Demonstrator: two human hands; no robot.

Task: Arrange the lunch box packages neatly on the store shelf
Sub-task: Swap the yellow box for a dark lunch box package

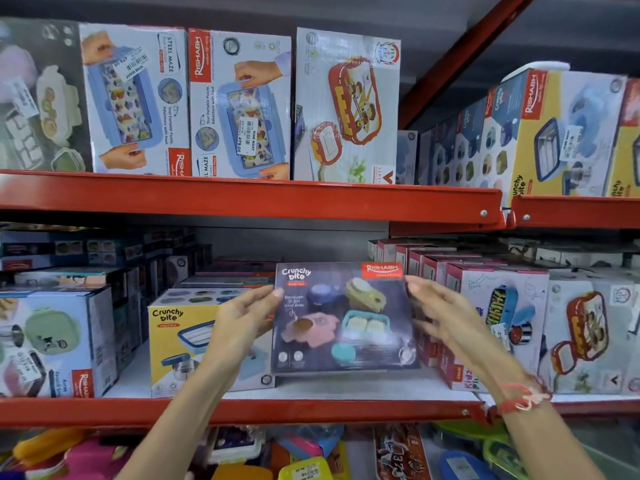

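A dark blue "Crunchy bite" lunch box package [343, 317] stands upright on the middle shelf [242, 412], its front facing me. My left hand [242, 320] grips its left edge with fingers and thumb. My right hand [440, 306] is at its right edge, fingers spread and blurred, touching or just off the box. A yellow "Crunchy bite" package [183, 341] stands directly to its left, partly behind my left hand. White and pink lunch box packages [498, 313] stand to its right.
The upper shelf [242, 195] carries a row of blue and red lunch box packages [239, 102]. More boxes are stacked deep at the back of the middle shelf. A green-lunch-box package [52, 341] stands far left. Loose colourful plastic boxes [304, 455] fill the space below.
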